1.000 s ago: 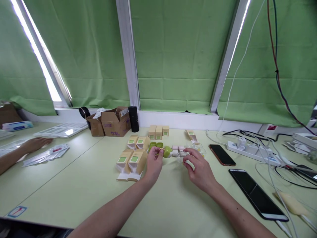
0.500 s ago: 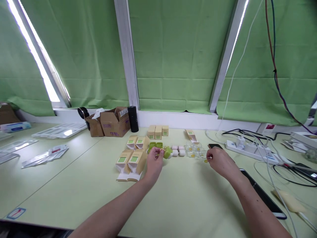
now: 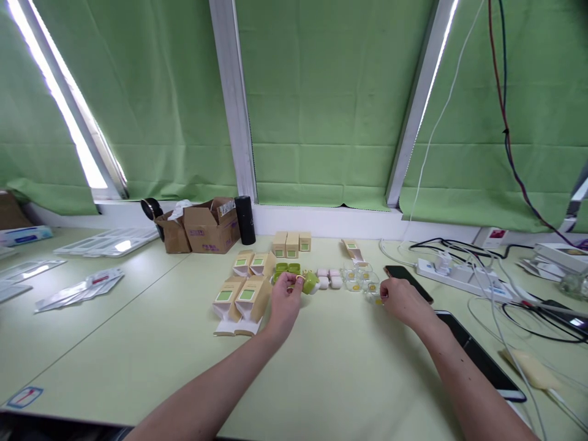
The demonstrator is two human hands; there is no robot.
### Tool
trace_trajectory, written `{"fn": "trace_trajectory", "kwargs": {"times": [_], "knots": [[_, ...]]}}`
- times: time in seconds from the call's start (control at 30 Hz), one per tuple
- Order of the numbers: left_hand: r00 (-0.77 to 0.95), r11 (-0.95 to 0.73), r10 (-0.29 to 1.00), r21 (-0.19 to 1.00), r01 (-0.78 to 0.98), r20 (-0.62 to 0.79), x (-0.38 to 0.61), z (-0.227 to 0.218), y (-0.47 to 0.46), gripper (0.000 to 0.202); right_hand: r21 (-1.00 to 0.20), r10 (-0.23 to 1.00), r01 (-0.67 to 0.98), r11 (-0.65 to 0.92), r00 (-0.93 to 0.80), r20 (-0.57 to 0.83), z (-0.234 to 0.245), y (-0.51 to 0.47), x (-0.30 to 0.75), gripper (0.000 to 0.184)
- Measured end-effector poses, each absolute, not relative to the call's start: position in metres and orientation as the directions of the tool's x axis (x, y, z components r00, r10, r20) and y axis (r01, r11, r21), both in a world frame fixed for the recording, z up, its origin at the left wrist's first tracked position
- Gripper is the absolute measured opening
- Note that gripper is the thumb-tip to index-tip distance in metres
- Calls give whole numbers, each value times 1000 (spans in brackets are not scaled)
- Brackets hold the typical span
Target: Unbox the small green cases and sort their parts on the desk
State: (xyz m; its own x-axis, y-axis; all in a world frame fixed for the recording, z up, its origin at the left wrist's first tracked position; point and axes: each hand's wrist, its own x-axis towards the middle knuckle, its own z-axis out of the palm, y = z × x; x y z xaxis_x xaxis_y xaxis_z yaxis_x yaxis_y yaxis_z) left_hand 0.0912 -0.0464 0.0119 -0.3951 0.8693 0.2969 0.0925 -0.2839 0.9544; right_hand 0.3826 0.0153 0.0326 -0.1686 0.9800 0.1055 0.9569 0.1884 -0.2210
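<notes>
My left hand pinches a small rounded green object with a pale loop, just above the table; its exact kind is unclear. Right beside it are green square pieces and a cluster of small whitish-pink blocks. My right hand is closed at the edge of a small clear piece with a yellow mark, its fingertips partly hidden. Behind that lie several similar clear pieces. Left of my left hand stand several beige boxes with green labels, the front ones with flaps open.
Small beige boxes stand at the back, with an opened one to their right. A cardboard box and black cylinder are by the wall. Phones, a power strip and cables crowd the right side.
My right hand has shifted slightly left and down with the clear piece, which now sits lower beside the other clear ones. My left hand keeps its hold on the green object.
</notes>
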Motion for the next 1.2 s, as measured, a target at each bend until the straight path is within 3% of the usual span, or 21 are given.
{"fn": "trace_trajectory", "kwargs": {"times": [0.27,0.4,0.5,0.6,0.7,0.83,1.0,1.2], "knots": [[-398,-289,872,956,52,286,92,13,-46,36,-199,966,960,196,-154,208,35,9,382,19],[-367,-233,911,969,-82,188,93,16,-48,41,-191,934,953,237,-170,314,43,0,374,19],[-291,-139,954,965,-220,71,94,17,-49,41,-186,807,890,416,-267,526,43,-9,357,20],[-224,-74,975,950,-304,5,95,14,-48,37,-116,581,753,648,-389,715,35,-20,334,21],[-172,-36,985,936,-349,-26,95,12,-48,33,-21,421,645,764,-474,774,25,-33,312,25],[-99,15,994,930,-368,-55,97,12,-50,28,59,311,572,818,-527,791,18,-44,295,33],[-25,72,996,936,-344,-86,102,12,-54,29,70,326,570,819,-562,760,12,-44,289,45],[48,114,993,944,-308,-104,103,14,-55,33,-69,387,540,839,-502,774,9,-39,292,37]]}}
